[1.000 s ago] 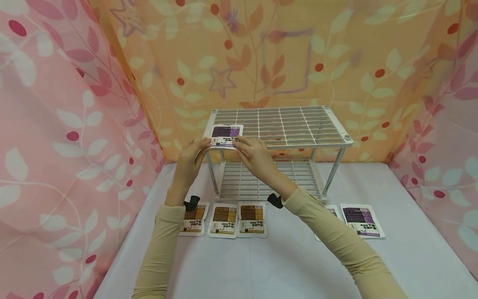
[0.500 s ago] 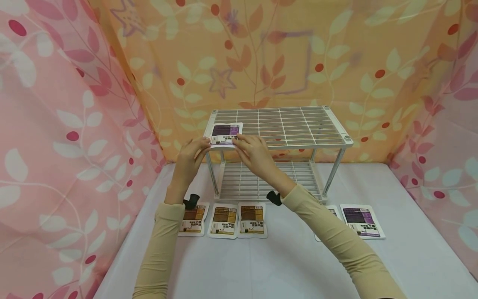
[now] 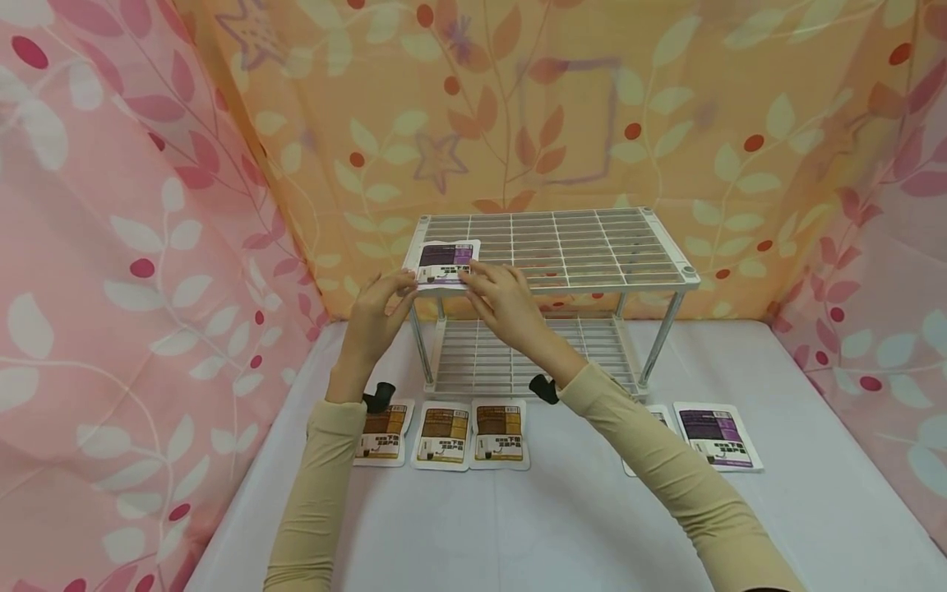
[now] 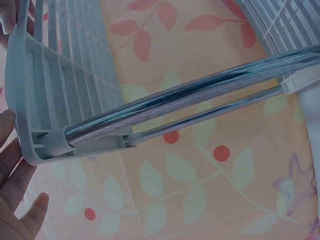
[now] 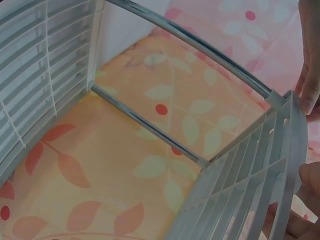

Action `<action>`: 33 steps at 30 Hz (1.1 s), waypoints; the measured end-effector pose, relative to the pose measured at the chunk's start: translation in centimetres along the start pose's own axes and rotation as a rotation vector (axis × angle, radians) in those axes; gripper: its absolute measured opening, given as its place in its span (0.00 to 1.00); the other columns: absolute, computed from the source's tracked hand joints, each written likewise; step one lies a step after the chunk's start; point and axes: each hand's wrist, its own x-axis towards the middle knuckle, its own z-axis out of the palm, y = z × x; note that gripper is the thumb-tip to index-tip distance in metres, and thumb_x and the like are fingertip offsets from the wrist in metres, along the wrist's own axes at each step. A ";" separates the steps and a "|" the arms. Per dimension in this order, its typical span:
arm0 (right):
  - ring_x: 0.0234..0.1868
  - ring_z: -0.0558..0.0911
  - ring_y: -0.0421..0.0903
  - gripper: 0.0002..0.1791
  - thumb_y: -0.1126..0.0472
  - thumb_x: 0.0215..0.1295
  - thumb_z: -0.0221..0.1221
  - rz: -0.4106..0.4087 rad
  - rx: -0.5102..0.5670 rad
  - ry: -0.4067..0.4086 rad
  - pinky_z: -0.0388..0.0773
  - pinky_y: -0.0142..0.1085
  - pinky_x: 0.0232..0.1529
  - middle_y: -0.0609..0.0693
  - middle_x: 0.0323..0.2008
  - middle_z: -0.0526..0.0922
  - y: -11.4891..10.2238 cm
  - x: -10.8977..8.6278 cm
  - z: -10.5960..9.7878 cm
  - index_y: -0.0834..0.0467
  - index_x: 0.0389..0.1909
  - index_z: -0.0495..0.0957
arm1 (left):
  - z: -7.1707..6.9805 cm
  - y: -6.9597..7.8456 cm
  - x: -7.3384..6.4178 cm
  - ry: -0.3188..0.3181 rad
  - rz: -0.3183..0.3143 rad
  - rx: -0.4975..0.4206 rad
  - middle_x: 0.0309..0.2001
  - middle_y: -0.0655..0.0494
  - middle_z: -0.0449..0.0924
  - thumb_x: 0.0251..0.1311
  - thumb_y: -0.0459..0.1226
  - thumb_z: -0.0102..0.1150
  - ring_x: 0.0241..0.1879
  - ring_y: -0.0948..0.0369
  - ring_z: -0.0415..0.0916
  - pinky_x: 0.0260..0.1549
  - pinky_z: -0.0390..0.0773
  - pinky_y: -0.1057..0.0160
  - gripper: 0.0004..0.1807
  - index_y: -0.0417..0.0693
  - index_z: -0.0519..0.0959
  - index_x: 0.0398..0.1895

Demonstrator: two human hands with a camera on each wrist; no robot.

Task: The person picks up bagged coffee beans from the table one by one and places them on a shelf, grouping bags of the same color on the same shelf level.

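Leaf-printed cloth encloses the scene on my head feed: orange cloth at the back, pink cloth on either side, and a white-covered table below. On it stands a white rack with two slatted levels. I see the purple-labelled packet lying label up on the top shelf, at the front left corner, its near edge along the front rim.

As I read it, the left hand is unclenched, its fingertips touching the packet's left edge by the corner. From the left wrist I get its thumb spread away from the others, beside a metal post. The right hand is likewise loose, extended fingers resting on the packet's right edge; my right wrist feed puts it at the shelf's rim.

Below the forearms, three brown-labelled packets lie in a row before the rack, the leftmost partly behind the left wrist. To the right I have another purple packet, and beside it a white-edged one mostly covered by the beige right sleeve.
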 end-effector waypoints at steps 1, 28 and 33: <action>0.58 0.73 0.53 0.18 0.59 0.67 0.53 0.003 0.002 -0.003 0.60 0.52 0.63 0.57 0.59 0.73 0.0 -0.1 0.0 0.56 0.57 0.74 | 0.1 0.0 0.0 0.004 0.003 -0.002 0.44 0.46 0.81 0.56 0.30 0.61 0.53 0.52 0.75 0.63 0.60 0.48 0.08 0.39 0.79 0.39; 0.64 0.65 0.56 0.20 0.64 0.60 0.59 -0.126 0.020 0.155 0.50 0.51 0.69 0.56 0.58 0.73 1.7 -3.9 -1.2 0.57 0.55 0.75 | 2.3 2.7 -1.9 0.091 0.153 -0.024 0.53 0.42 0.76 0.55 0.27 0.57 0.59 0.46 0.68 0.63 0.59 0.43 0.14 0.37 0.78 0.46; 0.65 0.64 0.56 0.22 0.65 0.58 0.61 -0.118 0.023 0.184 0.53 0.53 0.67 0.57 0.58 0.73 2.1 -4.9 -1.6 0.57 0.55 0.75 | 3.1 3.2 -2.3 0.086 0.149 -0.028 0.54 0.44 0.76 0.53 0.27 0.58 0.61 0.46 0.66 0.64 0.57 0.43 0.15 0.39 0.77 0.46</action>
